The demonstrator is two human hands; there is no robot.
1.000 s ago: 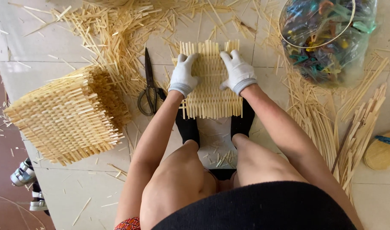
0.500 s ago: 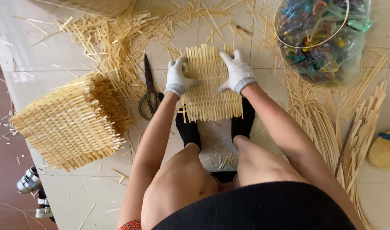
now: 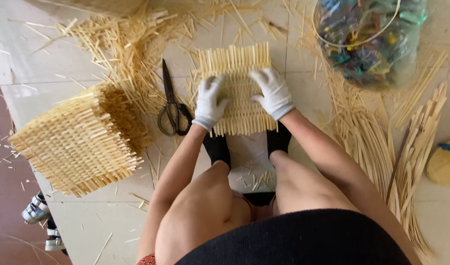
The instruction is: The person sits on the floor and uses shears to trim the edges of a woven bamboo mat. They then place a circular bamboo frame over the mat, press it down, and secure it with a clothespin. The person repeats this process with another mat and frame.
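Observation:
A square mat woven of pale bamboo strips lies flat on the tiled floor in front of my feet. My left hand, in a white glove, presses on the mat's left half with fingers curled onto the weave. My right hand, also gloved, rests on the mat's right half, fingers bent against the strips. Both feet in black socks sit at the mat's near edge.
Dark scissors lie just left of the mat. A stack of finished woven mats stands at the left. Loose bamboo strips spread at the right and top. A clear bag of coloured bits sits top right.
Both hands have slid closer together and lower on the mat. The view has shifted slightly, so the mat appears lower in the picture.

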